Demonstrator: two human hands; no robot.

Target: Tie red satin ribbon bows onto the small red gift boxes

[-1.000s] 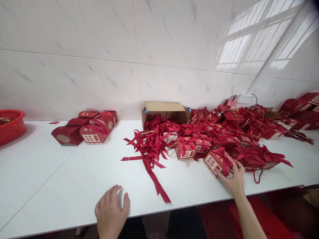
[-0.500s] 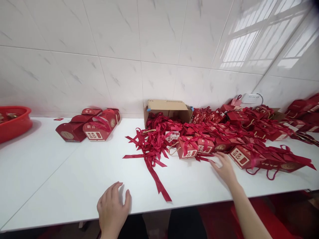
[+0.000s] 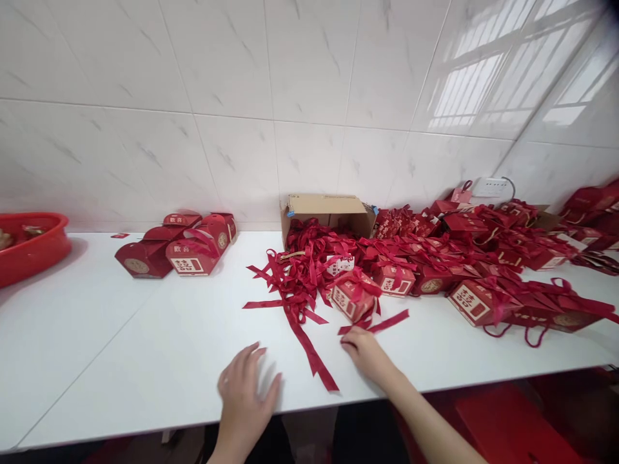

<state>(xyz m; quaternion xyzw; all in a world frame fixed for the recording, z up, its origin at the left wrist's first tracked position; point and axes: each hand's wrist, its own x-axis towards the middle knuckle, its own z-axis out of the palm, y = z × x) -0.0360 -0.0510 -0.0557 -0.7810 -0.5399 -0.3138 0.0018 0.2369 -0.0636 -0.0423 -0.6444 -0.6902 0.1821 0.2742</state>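
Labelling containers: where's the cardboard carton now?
Head view, just right of centre: the cardboard carton stands at the back of the white table, by the tiled wall, red ribbons spilling from its open front.

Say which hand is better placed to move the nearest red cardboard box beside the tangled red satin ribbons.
The right hand, probably: it sits in front of that box; the left hand, open, is farther off.

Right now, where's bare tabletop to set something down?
Free: white table, left front, nearer than the red basin and leftmost boxes; also between those boxes and the ribbon heap. Crowded: from the ribbon heap rightward, beribboned boxes packed together.
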